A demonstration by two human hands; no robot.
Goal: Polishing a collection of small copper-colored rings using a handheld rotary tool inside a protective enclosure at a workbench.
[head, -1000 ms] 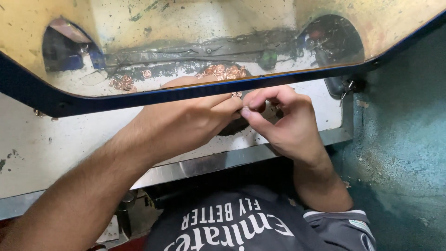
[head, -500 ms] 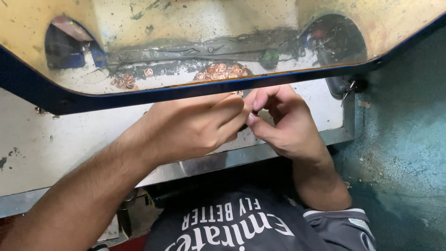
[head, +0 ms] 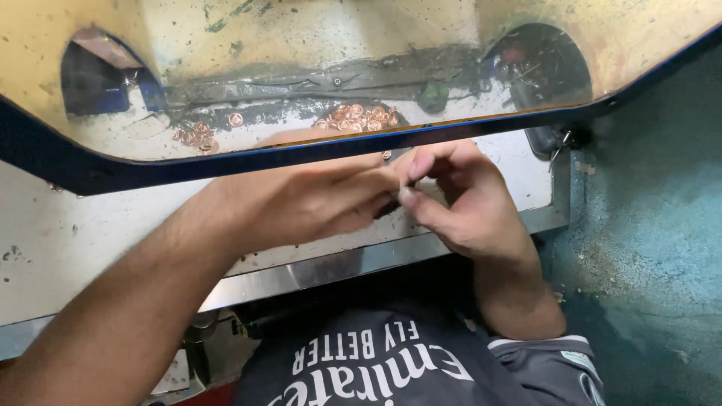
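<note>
Close together, the left hand (head: 301, 199) and right hand (head: 459, 199) pinch something small, hidden between fingertips, above the bench (head: 90, 240) beside copper rings (head: 361, 118). One slip could drop it into the dark gap below.

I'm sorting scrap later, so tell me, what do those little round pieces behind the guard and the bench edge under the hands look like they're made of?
The small round pieces look like copper or copper-plated metal: reddish-orange with a dull shine. The bench edge looks like bare steel or aluminium: a grey, brushed, reflective strip. The guard seems to be clear plastic, yellowed and smeared.
</note>
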